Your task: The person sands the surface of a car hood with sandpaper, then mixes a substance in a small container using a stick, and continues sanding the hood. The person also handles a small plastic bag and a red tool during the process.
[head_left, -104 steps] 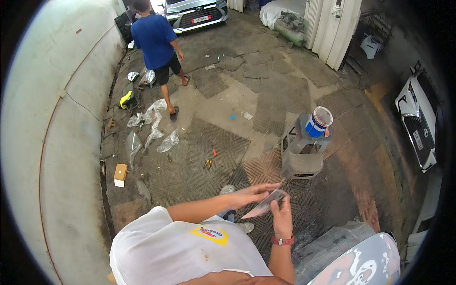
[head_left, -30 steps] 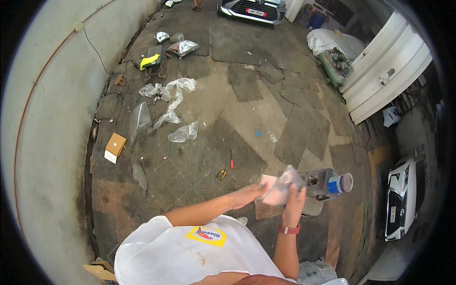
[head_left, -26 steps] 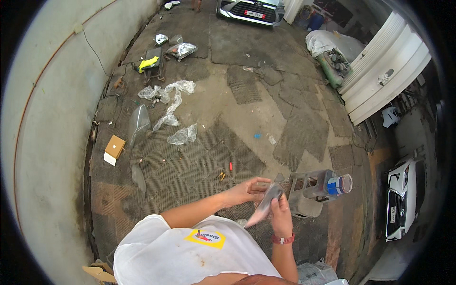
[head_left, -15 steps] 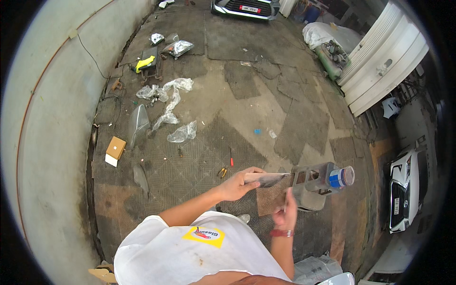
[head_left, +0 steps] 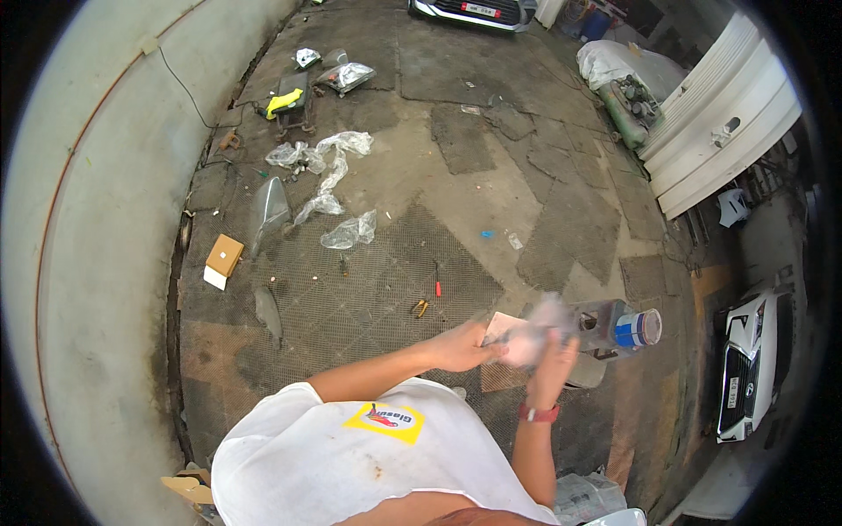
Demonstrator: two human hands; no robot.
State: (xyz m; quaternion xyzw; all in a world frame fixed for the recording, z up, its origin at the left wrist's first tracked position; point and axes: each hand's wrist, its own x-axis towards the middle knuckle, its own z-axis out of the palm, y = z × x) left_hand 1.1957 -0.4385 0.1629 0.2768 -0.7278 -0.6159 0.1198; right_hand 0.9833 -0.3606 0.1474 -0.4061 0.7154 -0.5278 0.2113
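In front of my chest, my left hand [head_left: 463, 347] is closed on the near-left edge of a flat tan board [head_left: 502, 327]. Pale pinkish smears show across the board's right part, blurred by motion. My right hand [head_left: 553, 361], with a red band at the wrist, is closed at the board's right side; whatever thin thing it holds is smeared and cannot be made out. Just beyond my right hand stands a grey stool-like stand [head_left: 605, 323] with openings in it. A can [head_left: 638, 329] with a blue and white label sits on its right part.
Pliers [head_left: 421, 308] and a red-handled screwdriver [head_left: 438, 285] lie on the mat ahead. Farther left are an opened carton [head_left: 224, 255], crumpled clear plastic [head_left: 338, 171] and a clear lens cover [head_left: 270, 213]. A wall [head_left: 96, 245] runs along the left; a white car [head_left: 748, 368] stands at right.
My right hand has moved up and inward to the board. The board has shifted right and its top face now shows more. The whole view has shifted slightly.
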